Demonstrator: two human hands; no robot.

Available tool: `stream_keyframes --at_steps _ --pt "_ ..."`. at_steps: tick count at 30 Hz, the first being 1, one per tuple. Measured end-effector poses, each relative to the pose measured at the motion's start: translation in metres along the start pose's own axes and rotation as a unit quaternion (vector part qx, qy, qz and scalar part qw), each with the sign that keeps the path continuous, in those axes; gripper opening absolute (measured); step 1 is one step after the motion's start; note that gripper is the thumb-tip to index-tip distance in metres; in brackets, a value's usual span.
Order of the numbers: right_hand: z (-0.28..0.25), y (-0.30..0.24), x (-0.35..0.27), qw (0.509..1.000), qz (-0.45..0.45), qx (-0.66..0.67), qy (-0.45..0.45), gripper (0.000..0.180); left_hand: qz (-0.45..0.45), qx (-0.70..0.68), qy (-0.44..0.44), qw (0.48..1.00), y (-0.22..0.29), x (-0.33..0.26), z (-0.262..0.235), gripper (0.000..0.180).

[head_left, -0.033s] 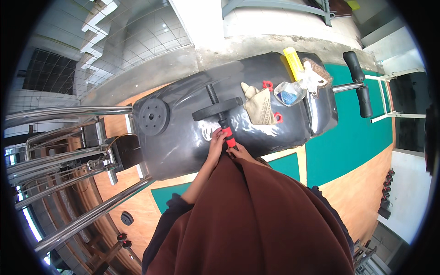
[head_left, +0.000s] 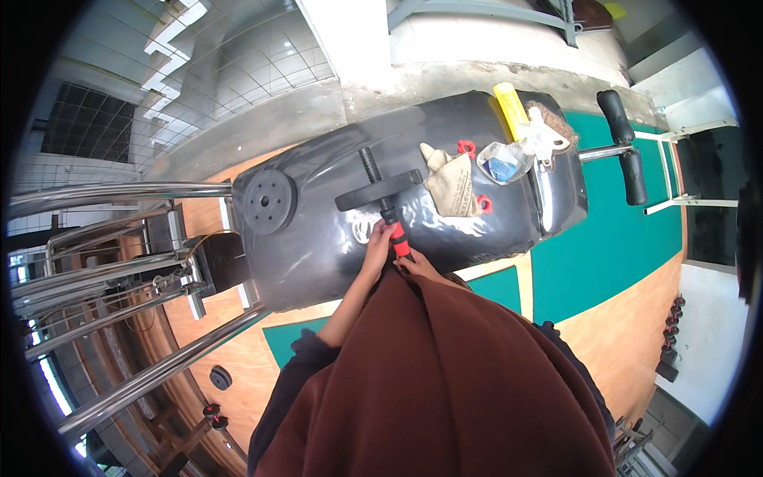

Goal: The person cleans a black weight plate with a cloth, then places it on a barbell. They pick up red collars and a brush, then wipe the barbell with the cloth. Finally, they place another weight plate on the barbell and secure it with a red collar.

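Observation:
A short dumbbell bar (head_left: 380, 184) with a red grip lies on a black padded bench (head_left: 318, 254). A black weight plate (head_left: 378, 190), seen edge-on, sits on the bar's threaded end. My left hand (head_left: 377, 242) wraps the red grip from the left. At the grip's lower end is my right hand (head_left: 421, 268), closed on it and partly hidden by my brown garment. A second round black plate (head_left: 269, 200) lies flat on the bench to the left.
On the bench to the right lie a beige cloth (head_left: 449, 183), two red collar nuts (head_left: 466, 147), a clear plastic bottle (head_left: 503, 162), a yellow object (head_left: 509, 107) and a brush (head_left: 551, 133). Chrome rack tubes (head_left: 119, 262) stand at left. Black padded handles (head_left: 624, 143) are at right.

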State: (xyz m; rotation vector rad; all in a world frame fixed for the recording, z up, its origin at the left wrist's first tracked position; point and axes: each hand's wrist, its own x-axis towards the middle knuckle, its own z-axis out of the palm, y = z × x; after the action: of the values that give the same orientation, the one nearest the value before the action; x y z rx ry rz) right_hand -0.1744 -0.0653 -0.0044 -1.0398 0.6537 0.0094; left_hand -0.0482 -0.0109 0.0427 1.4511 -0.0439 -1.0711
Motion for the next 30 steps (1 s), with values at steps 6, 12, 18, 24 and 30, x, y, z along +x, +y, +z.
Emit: stream_keyframes --at_steps 6,12,18,24,30 --pt "0.001 -0.025 0.012 0.937 -0.108 -0.310 0.115 0.043 0.025 0.031 -0.070 0.997 -0.020 0.048 -0.005 0.024" --pt "0.008 -0.137 0.004 0.714 -0.382 -0.547 0.214 0.066 0.223 0.149 0.002 0.963 -0.033 0.042 0.001 0.013" --pt "0.006 -0.196 0.025 0.769 -0.276 -0.577 -0.026 0.041 -0.002 0.013 -0.032 0.999 -0.008 0.027 0.009 0.009" --pt "-0.008 -0.217 0.015 0.783 -0.181 -0.589 -0.086 0.043 -0.015 0.011 -0.032 0.999 -0.008 0.005 0.026 0.015" --pt "-0.020 -0.226 0.024 0.785 -0.189 -0.580 -0.103 0.041 -0.016 0.019 -0.028 0.999 -0.005 0.018 0.037 0.015"
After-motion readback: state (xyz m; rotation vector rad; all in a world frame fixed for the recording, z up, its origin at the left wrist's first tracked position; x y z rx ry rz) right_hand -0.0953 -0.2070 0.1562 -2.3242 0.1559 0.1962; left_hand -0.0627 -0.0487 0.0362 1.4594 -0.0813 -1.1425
